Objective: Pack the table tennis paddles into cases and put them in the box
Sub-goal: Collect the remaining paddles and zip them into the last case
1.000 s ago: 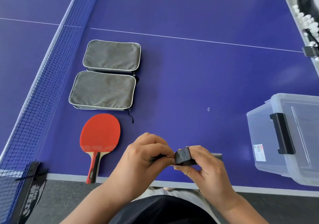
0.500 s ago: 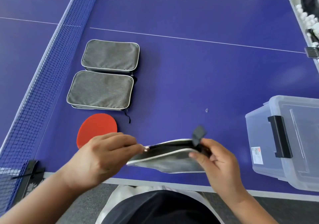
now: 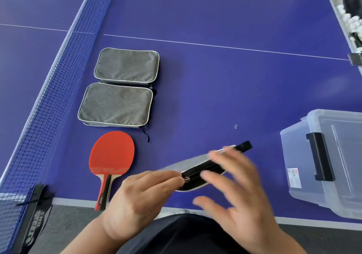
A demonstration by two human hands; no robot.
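A: Pinching the zip pull w/ the left hand — that's the grey case, held edge-up just above the near table edge, black zip side facing the camera.

B: Strap?

A: Black strap tab sticks out at the case's far right end. Right hand is blurred, fingers spread & straight, in front of the case's right half. Can't tell if they touch it.

B: Other gear?

A: Red paddle lies flat left of the hands, handle over the table edge toward the person. Just beyond it, 2 more grey cases flat, one behind the paddle, the other behind that, nearly touching.

B: Box?

A: Clear plastic box w/ black latch at right, on the table, well apart from the case, partly out of frame.

B: Rest?

A: Blue table, net along the left, white balls past the far right edge, small clear scrap btw the cases & box.
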